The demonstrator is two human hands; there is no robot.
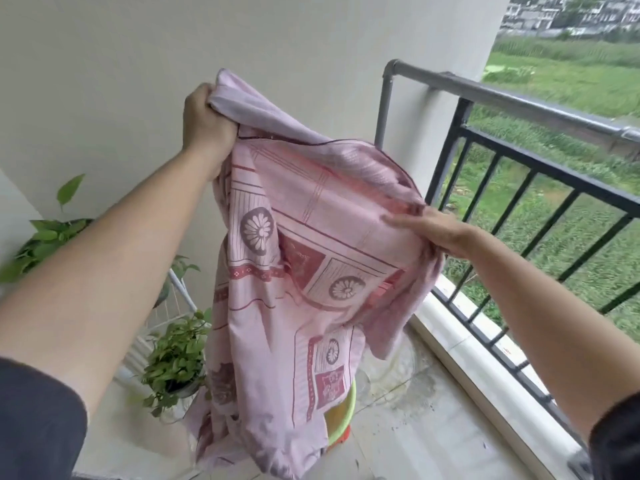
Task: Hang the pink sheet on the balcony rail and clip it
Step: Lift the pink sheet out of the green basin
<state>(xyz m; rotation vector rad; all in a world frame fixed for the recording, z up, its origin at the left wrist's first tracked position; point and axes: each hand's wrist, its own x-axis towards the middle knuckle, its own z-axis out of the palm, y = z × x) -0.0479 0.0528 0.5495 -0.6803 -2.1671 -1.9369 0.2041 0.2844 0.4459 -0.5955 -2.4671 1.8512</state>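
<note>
Two hands lift pink patterned cotton sheet (311, 258) | left hand (207, 116) fingers clamped on bunched corner | right hand (433, 230) fingers pinching edge | spread wide before draping over grey metal balcony rail (519, 98), far right

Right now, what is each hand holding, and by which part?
Both hold the pink sheet: left hand fists a bunched upper corner; right hand pinches a fold at its right side.

Pink sheet (304, 258) bunched in left hand (207, 114) and right hand (438, 232), beside the balcony rail (540, 102).
</note>
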